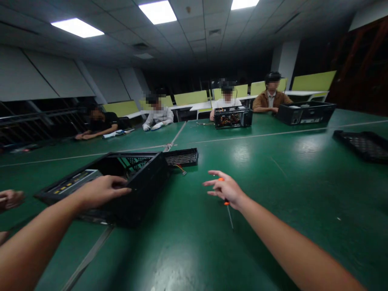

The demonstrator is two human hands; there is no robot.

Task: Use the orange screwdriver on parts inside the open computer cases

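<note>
A black open computer case [145, 188] lies on the green table at left, a labelled power supply [75, 182] in its near left part. My left hand [101, 190] reaches over the case's near edge; its thumb lies along the wall and its other fingertips are hidden inside. Right of the case, my right hand [226, 188] holds an orange-handled screwdriver [229, 214] in the palm, some fingers stretched out. The shaft points down and toward me, above the tabletop.
Behind the case lies a black panel [183, 157] with a loose cable connector [184, 172]. Another person's hand [12, 199] shows at the left edge. Across the green table [273, 194] sit several people, with two computer cases [233, 118] [306, 113]. A black cover [363, 144] lies at far right.
</note>
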